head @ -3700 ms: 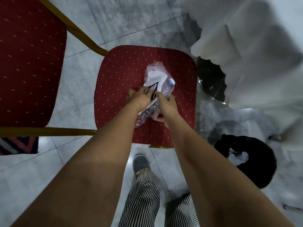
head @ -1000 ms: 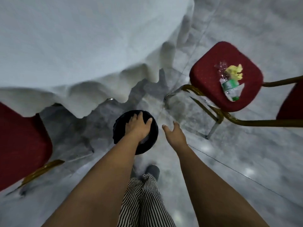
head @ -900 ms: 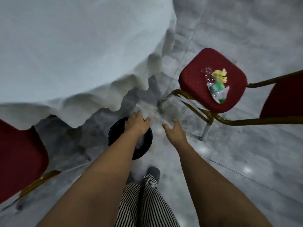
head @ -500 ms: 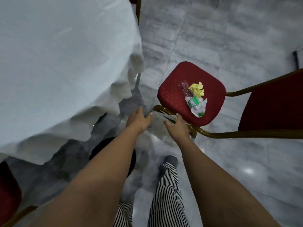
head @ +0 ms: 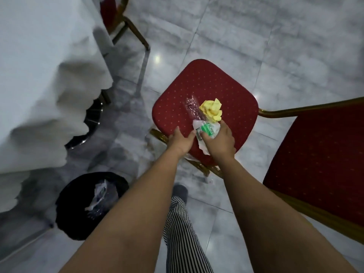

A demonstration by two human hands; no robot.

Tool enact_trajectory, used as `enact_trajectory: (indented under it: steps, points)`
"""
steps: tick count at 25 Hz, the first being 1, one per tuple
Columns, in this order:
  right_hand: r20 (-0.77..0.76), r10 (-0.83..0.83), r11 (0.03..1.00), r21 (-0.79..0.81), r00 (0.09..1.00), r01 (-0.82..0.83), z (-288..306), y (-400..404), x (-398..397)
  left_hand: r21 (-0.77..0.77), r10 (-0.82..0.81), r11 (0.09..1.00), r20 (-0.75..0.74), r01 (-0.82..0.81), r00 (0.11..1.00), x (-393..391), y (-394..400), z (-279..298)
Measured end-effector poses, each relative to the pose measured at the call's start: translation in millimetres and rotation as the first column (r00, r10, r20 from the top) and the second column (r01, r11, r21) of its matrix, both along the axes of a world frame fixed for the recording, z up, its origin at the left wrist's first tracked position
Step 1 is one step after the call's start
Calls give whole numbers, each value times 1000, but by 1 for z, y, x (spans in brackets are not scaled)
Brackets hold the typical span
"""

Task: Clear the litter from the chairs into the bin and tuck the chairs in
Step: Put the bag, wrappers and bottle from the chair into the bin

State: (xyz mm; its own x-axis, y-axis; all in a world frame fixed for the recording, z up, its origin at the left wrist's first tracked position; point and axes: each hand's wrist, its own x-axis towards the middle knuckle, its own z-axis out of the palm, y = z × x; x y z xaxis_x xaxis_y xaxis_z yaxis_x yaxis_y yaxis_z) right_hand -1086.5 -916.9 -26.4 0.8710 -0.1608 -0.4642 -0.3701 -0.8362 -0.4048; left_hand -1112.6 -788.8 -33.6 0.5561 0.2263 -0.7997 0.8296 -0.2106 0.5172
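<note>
Red upholstery of the second chair (head: 204,99) is now reached: the green-labelled bottle (head: 199,119) is clasped by the right hand (head: 219,141), crumpled yellow paper (head: 211,110) just beside it, while the left hand (head: 180,141) hovers open. A second ago both were over the bin (head: 78,223), which now holds earlier litter.

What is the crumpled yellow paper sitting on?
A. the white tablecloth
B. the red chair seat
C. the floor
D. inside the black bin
B: the crumpled yellow paper lies on the red chair seat, beside a crushed plastic bottle, just beyond the right hand.
</note>
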Motion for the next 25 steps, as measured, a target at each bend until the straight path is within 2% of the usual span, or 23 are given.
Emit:
enact_trajectory:
  steps: [5,8,12,17,25]
  points:
    - [-116,-16,996,83,993,26,-33,-18,52,-78,126,988,-119,-135,985,33,-33,-33]
    - [-172,32,993,118,985,-11,-48,-22,71,-109,170,976,-170,-190,971,46,-40,-46]
    - [-199,29,989,145,980,1,-63,-23,87,-106,214,966,-192,-237,958,62,-45,-57]
    - [-262,26,990,139,965,11,-79,-20,88,-226,354,884,-249,-410,902,75,-54,-58]
    - [-215,63,972,236,974,-11,-88,-18,80,-320,446,804,-232,-501,864,79,-49,-63]
